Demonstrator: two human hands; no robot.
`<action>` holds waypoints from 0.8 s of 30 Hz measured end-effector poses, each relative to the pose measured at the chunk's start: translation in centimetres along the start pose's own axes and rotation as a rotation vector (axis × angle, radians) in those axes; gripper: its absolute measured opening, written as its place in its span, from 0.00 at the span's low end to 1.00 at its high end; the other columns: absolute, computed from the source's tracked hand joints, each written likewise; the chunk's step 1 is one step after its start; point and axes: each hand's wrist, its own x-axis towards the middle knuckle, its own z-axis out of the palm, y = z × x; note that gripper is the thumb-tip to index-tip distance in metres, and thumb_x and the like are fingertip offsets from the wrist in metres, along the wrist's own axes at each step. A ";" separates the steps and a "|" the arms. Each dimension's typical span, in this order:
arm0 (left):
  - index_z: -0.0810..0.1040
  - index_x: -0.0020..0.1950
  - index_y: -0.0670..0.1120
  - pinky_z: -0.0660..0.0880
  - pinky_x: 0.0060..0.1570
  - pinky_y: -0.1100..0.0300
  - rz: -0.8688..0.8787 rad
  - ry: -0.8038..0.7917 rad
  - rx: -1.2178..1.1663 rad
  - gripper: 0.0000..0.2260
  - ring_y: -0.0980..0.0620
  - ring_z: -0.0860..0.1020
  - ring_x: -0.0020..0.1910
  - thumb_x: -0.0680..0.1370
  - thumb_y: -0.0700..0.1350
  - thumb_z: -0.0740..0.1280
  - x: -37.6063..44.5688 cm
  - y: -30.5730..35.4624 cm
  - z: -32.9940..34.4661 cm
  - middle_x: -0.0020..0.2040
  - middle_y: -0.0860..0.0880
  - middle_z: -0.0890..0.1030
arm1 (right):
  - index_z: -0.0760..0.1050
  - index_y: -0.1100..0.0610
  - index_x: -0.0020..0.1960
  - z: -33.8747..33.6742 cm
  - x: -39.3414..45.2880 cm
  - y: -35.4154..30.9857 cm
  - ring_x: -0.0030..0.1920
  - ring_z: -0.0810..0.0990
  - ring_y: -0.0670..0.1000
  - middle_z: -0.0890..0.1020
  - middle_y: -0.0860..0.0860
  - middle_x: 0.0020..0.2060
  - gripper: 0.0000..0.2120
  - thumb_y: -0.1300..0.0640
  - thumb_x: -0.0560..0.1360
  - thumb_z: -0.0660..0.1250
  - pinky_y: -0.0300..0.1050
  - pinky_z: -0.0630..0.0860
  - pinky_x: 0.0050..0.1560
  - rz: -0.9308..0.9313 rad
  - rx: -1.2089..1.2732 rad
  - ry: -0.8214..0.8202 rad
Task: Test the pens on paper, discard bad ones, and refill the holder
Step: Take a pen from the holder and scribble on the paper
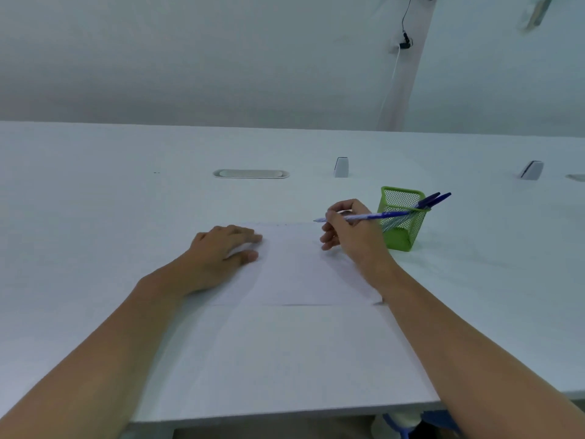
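Hands of a person are working over a sheet of white paper (297, 274) lying flat on a wide white counter (95, 185). Left hand (221, 255) is resting palm-down on the paper's left part, its grip wide, fingers straight and holding nothing. Right hand (351, 229) is hovering over the paper's far right corner, its grip closed around a blue ballpoint pen with a clear barrel (357, 217), which is lying nearly level with its tip pointing left. Just beside this hand, to the right, a green square wire-mesh pen holder (402, 236) is standing upright on the counter, with two more blue pens (432, 199) leaning out over its right rim. Farther back, an oval grey cable grommet (251, 173) is sitting in the counter, and two small white brackets (341, 167) are standing along the same line.
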 end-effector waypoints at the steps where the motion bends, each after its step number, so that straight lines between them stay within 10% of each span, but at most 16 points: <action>1: 0.70 0.76 0.63 0.51 0.74 0.56 0.021 -0.006 -0.012 0.19 0.56 0.61 0.78 0.84 0.59 0.58 -0.3 -0.3 -0.1 0.77 0.61 0.68 | 0.77 0.63 0.58 -0.3 0.2 0.3 0.33 0.83 0.56 0.82 0.60 0.37 0.05 0.66 0.82 0.67 0.49 0.83 0.33 0.035 -0.008 -0.029; 7: 0.71 0.74 0.67 0.50 0.73 0.59 0.049 -0.021 -0.055 0.24 0.62 0.60 0.76 0.79 0.70 0.54 -1.4 -2.1 -0.4 0.74 0.68 0.67 | 0.82 0.69 0.50 -1.2 2.3 1.5 0.34 0.85 0.54 0.85 0.60 0.37 0.06 0.66 0.76 0.76 0.48 0.86 0.42 0.059 -0.117 -0.072; 15: 0.71 0.70 0.74 0.52 0.71 0.59 0.038 -0.105 -0.003 0.16 0.61 0.61 0.75 0.83 0.62 0.57 -1.0 -2.5 -1.0 0.74 0.69 0.64 | 0.81 0.64 0.44 -0.8 3.6 1.6 0.23 0.77 0.50 0.84 0.56 0.31 0.11 0.56 0.77 0.77 0.39 0.70 0.22 0.075 -0.342 -0.043; 24: 0.70 0.69 0.76 0.52 0.71 0.58 0.008 -0.120 0.001 0.15 0.59 0.60 0.75 0.84 0.60 0.59 -0.9 -1.9 -1.4 0.71 0.70 0.63 | 0.82 0.63 0.44 0.1 5.3 1.6 0.23 0.75 0.49 0.83 0.52 0.30 0.14 0.51 0.78 0.76 0.36 0.67 0.22 0.112 -0.425 -0.140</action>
